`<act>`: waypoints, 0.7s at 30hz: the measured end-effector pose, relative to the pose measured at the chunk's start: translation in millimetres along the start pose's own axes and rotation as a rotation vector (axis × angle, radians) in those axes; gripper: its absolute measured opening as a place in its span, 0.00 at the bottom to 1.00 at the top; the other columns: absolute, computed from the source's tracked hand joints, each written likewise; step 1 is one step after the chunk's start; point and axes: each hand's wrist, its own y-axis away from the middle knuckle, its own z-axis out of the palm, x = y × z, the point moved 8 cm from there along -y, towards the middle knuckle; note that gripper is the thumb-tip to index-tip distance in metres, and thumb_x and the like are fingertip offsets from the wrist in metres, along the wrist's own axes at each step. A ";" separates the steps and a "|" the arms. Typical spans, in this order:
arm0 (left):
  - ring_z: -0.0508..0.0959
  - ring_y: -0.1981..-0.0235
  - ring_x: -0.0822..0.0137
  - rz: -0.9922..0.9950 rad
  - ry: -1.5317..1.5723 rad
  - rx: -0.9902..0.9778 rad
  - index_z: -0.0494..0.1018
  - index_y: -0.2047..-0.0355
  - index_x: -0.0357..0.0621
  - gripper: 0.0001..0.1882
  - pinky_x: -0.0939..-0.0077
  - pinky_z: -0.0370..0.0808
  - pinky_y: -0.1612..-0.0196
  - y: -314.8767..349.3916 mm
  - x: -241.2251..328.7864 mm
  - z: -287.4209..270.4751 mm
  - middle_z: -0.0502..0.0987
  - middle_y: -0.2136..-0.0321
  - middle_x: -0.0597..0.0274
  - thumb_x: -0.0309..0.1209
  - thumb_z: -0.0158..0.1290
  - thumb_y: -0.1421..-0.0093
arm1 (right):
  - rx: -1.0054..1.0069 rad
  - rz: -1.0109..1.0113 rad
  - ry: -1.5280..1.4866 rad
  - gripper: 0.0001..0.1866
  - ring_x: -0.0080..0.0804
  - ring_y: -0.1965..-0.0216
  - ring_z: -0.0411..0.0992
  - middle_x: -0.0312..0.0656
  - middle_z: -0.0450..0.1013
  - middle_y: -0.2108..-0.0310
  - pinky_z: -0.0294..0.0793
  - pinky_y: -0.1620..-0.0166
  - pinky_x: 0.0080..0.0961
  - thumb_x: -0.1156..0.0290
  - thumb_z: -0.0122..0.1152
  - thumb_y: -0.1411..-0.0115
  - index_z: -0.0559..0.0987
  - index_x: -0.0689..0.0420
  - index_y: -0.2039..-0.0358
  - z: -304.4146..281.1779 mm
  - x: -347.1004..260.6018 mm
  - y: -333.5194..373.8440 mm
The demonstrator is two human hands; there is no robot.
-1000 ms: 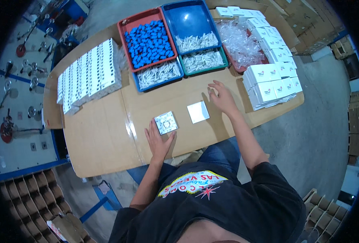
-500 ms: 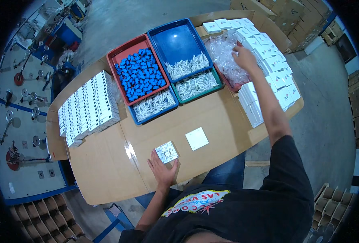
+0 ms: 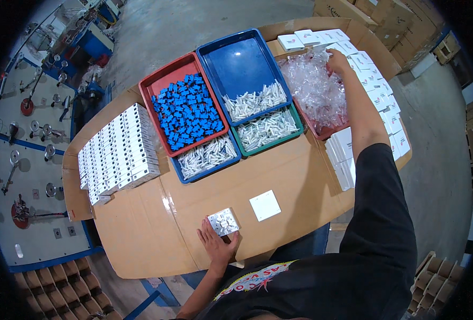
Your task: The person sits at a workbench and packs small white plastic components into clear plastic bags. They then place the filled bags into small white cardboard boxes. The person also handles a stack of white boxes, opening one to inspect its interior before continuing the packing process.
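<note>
My left hand (image 3: 216, 246) lies at the near edge of the table, its fingers and thumb round the lower left of a small square white piece (image 3: 223, 221) with uneven shapes on its upper face. Just right of that piece lies a flat white square plate (image 3: 265, 205). My right hand (image 3: 338, 62) reaches far out to the right, between a heap of clear plastic bags (image 3: 313, 88) and the rows of flat white boxes (image 3: 372, 80). Its fingers curl downward, and what they hold, if anything, is hidden.
A red tray (image 3: 147, 88) carries blue parts, and a blue tray (image 3: 241, 50) beside it carries white plugs. Another blue tray (image 3: 186, 178) and a green tray (image 3: 295, 134) below hold similar white pieces. White cartons (image 3: 122, 152) stand stacked at left. A cardboard rim (image 3: 372, 40) borders the table's far side.
My right hand has moved a little right and farther from me, from above the plastic bags to the edge of the white boxes. My left hand stays at the square piece.
</note>
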 end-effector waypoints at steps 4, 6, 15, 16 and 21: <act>0.55 0.28 0.45 -0.019 0.010 -0.027 0.47 0.29 0.31 0.60 0.38 0.44 0.27 -0.3 -2.6 2.1 0.58 0.32 0.39 0.52 0.65 0.50 | -0.047 0.130 -0.215 0.33 0.36 0.80 0.79 0.52 0.80 0.71 0.77 0.78 0.34 0.81 0.48 0.41 0.72 0.53 0.34 23.1 12.7 -11.1; 0.56 0.28 0.43 -0.017 0.004 -0.025 0.47 0.29 0.30 0.60 0.38 0.44 0.27 2.6 -3.2 -0.9 0.58 0.32 0.38 0.52 0.66 0.50 | -0.067 0.156 -0.260 0.32 0.38 0.80 0.79 0.52 0.80 0.71 0.76 0.81 0.34 0.79 0.47 0.40 0.71 0.54 0.33 34.0 -0.1 -5.0; 0.56 0.28 0.44 0.017 -0.008 0.005 0.48 0.29 0.30 0.59 0.39 0.44 0.27 -0.6 -0.5 0.1 0.59 0.32 0.41 0.52 0.66 0.50 | -0.062 0.167 -0.321 0.29 0.44 0.76 0.83 0.54 0.80 0.50 0.76 0.81 0.34 0.77 0.45 0.40 0.74 0.61 0.37 41.7 19.1 -20.1; 0.56 0.28 0.45 0.021 -0.002 0.006 0.48 0.29 0.31 0.59 0.39 0.45 0.27 -0.8 -0.5 0.9 0.59 0.32 0.41 0.52 0.66 0.50 | -0.028 0.151 -0.368 0.30 0.44 0.76 0.83 0.54 0.81 0.52 0.75 0.81 0.33 0.79 0.45 0.41 0.74 0.62 0.37 38.0 24.4 -20.1; 0.56 0.28 0.45 0.014 0.015 0.012 0.48 0.29 0.33 0.58 0.39 0.45 0.27 0.5 4.1 -7.0 0.59 0.32 0.41 0.52 0.66 0.49 | 0.279 -0.006 -0.243 0.20 0.35 0.73 0.84 0.48 0.84 0.62 0.79 0.69 0.29 0.70 0.57 0.38 0.82 0.61 0.47 -14.4 12.1 5.4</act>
